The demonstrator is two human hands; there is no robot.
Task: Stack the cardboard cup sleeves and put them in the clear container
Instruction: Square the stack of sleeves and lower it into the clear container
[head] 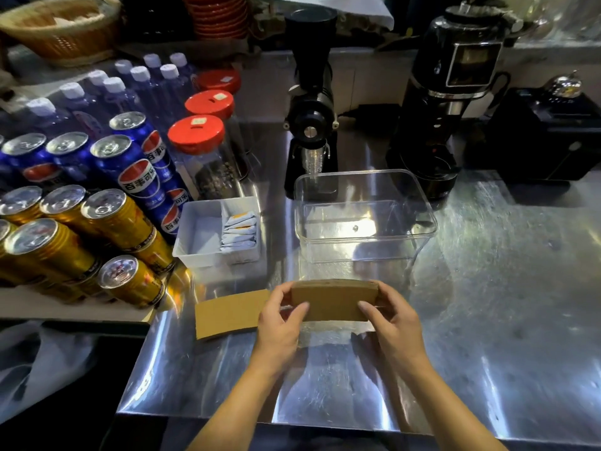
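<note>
A stack of flat brown cardboard cup sleeves (333, 299) is held upright on edge above the steel counter, just in front of the clear container (422, 219). My left hand (281, 320) grips its left end and my right hand (395, 320) grips its right end. One more flat sleeve (227, 312) lies on the counter to the left of my left hand. The clear container stands open with nothing inside.
A white tray (198, 229) with sachets sits left of the container. Gold and blue drink cans (113, 219), water bottles and red-lidded jars (198, 148) crowd the left. Two black coffee grinders (310, 102) stand behind the container. The steel counter (504, 304) stretches to the right.
</note>
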